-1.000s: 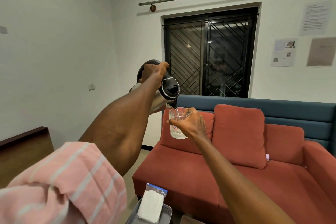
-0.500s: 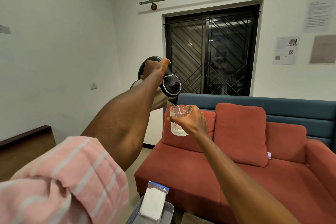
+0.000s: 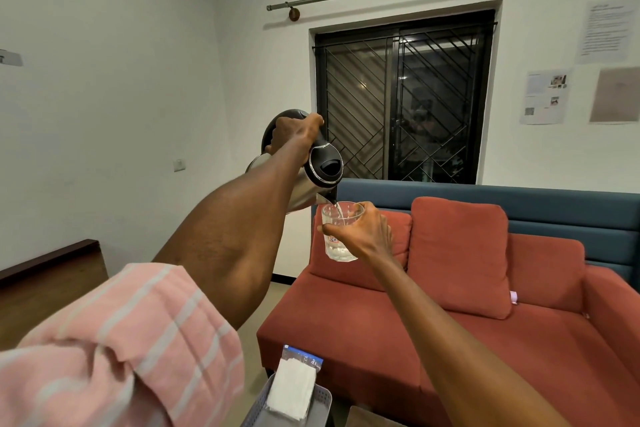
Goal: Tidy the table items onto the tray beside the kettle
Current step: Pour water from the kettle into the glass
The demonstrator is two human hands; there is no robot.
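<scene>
My left hand (image 3: 294,133) grips the black handle of a steel kettle (image 3: 313,180), which is tilted with its spout down over a clear glass (image 3: 337,232). A thin stream of water runs from the spout into the glass. My right hand (image 3: 363,232) holds the glass from its right side, chest-high in front of me. At the bottom edge a grey slotted tray (image 3: 320,402) holds a white tissue pack (image 3: 292,388). The table is out of view.
A red sofa (image 3: 398,340) with red cushions and a blue back stands ahead and to the right. A dark barred window (image 3: 401,97) is behind it. A dark wooden ledge (image 3: 48,274) sits at the left wall.
The kettle and glass stay together with water still pouring. Both sit slightly lower in the view, as my head has tipped up a little.
</scene>
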